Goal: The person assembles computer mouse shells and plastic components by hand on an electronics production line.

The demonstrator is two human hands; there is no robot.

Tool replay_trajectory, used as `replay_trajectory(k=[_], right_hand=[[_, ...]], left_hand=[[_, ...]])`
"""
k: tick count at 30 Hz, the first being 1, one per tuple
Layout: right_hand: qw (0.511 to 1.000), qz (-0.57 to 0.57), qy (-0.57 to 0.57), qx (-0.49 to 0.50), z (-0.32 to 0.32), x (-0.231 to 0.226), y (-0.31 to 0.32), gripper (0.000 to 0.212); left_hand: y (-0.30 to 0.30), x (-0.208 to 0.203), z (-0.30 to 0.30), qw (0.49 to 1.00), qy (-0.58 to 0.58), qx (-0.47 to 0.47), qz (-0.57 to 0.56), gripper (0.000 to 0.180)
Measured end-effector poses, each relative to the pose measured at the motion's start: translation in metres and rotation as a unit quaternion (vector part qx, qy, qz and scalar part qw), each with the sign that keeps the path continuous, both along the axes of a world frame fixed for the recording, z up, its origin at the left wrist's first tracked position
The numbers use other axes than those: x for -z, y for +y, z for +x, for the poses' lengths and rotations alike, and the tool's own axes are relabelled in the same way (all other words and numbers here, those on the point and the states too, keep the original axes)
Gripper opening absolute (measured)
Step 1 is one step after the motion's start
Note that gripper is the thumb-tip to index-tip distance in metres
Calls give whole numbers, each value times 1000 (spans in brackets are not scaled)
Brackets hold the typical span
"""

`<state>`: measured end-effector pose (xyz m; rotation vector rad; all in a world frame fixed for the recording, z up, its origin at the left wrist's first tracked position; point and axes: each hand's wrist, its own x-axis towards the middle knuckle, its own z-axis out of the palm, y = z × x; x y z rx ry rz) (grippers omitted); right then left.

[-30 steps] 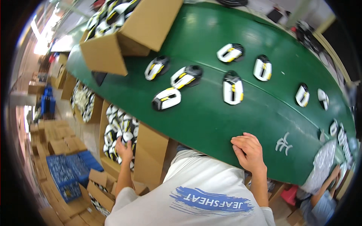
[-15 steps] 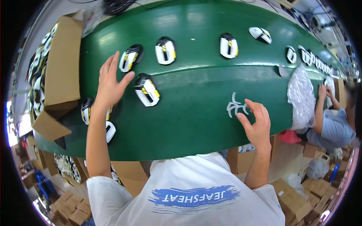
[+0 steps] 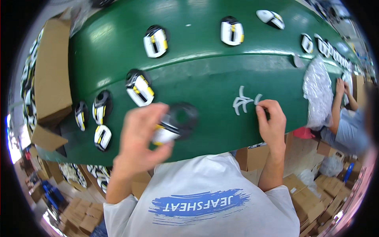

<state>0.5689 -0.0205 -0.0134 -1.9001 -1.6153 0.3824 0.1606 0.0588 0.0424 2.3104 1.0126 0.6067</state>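
Moved: since the earlier frame the left hand (image 3: 138, 136) has come down from the upper left to left of centre, bringing a shell (image 3: 173, 126) off the table (image 3: 205, 85); the right hand (image 3: 271, 120) has closed onto a strip (image 3: 258, 98).
Left fingers: gripping the shell between thumb and fingers, blurred.
Held shell: just left of centre, black ring end to the right, white-and-yellow end against the hand.
Right fingers: thumb and forefinger pinched at the strip's lower end, right of centre.
Other strips (image 3: 241, 91): pale, curved, clustered just left of the right fingertips.
Loose shells (image 3: 155, 41): scattered across the left and top of the table.
Box (image 3: 51, 75): brown, holding more shells, upper left.
Bag (image 3: 317, 94): clear, crumpled, right side.
Co-worker's hands (image 3: 342, 87): far right, just beyond the bag.
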Motion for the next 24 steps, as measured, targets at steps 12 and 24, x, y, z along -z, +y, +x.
replay_trajectory(k=[12, 24], right_hand=[[921, -25, 231, -314, -84, -2, 30, 20], [951, 23, 14, -307, -95, -12, 28, 23]], left_hand=[[-22, 75, 53, 992, 18, 80, -94, 93], [-27, 82, 66, 998, -6, 45, -54, 92]])
